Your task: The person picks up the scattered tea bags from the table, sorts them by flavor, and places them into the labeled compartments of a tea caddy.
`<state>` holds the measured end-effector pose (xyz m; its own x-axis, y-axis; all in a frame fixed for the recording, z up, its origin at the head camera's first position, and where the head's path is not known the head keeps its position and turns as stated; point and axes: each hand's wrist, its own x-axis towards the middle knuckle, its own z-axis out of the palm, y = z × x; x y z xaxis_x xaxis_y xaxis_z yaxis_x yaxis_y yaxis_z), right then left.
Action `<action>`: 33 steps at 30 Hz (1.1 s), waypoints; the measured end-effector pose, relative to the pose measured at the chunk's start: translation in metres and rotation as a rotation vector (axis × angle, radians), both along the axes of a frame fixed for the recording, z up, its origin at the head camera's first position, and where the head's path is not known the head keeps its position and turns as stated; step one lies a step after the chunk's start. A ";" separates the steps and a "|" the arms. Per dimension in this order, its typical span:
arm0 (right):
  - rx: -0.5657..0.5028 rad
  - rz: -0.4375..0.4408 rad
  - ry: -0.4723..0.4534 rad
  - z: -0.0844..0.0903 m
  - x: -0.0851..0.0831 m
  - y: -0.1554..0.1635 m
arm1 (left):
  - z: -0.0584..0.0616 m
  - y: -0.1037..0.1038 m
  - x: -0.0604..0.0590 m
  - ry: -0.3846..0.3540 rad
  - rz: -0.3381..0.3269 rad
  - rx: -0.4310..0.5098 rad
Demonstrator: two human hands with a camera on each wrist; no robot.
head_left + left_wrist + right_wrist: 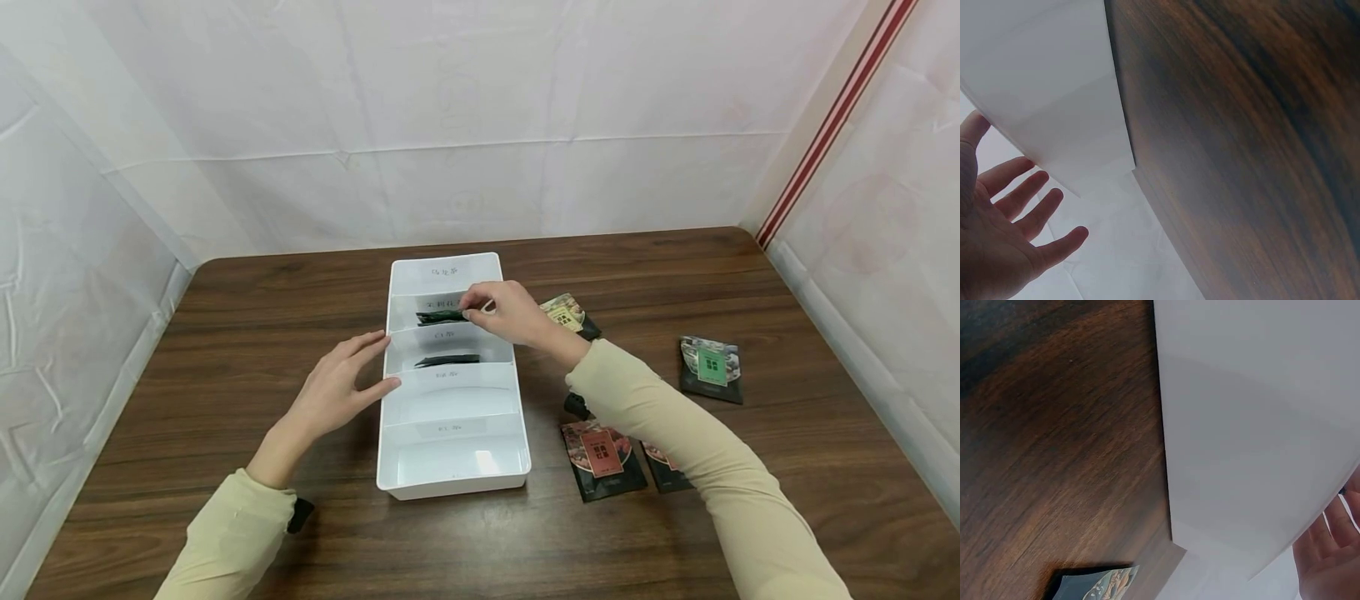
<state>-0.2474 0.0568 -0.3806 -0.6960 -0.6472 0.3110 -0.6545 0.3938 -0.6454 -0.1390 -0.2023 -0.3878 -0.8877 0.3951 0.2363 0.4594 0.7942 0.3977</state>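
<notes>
A long white divided box with labelled compartments stands on the table. My right hand reaches over its right rim and pinches the end of a dark green tea packet in the second compartment from the back. Another dark packet stands on edge in the compartment in front of it. My left hand has its fingers spread, with fingertips touching the box's left rim. In the left wrist view, that hand shows beside the box's side wall. Most of the right hand is cut off in the right wrist view.
Right of the box lie a yellow-labelled packet, a green-labelled packet and a red-labelled packet. Another red-labelled packet is partly under my right sleeve. White sheeting surrounds the wooden table.
</notes>
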 end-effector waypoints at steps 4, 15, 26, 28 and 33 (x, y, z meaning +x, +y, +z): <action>0.038 -0.011 0.015 0.000 0.000 0.000 | 0.000 0.000 0.000 0.001 -0.001 0.000; 0.135 -0.010 0.038 0.000 0.000 0.001 | 0.001 0.001 -0.001 -0.006 0.000 0.003; 0.040 -0.012 -0.003 0.008 -0.002 0.013 | 0.002 0.002 0.000 0.004 -0.001 0.004; 0.028 -0.032 -0.042 0.014 -0.003 0.019 | 0.002 0.001 0.000 0.004 -0.002 0.004; -0.065 -0.107 -0.190 0.031 -0.008 0.038 | 0.002 0.001 0.000 -0.001 -0.003 0.006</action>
<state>-0.2553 0.0951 -0.3496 -0.8097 -0.5491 0.2068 -0.4756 0.4078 -0.7794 -0.1391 -0.2013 -0.3858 -0.8869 0.3961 0.2379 0.4611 0.7906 0.4028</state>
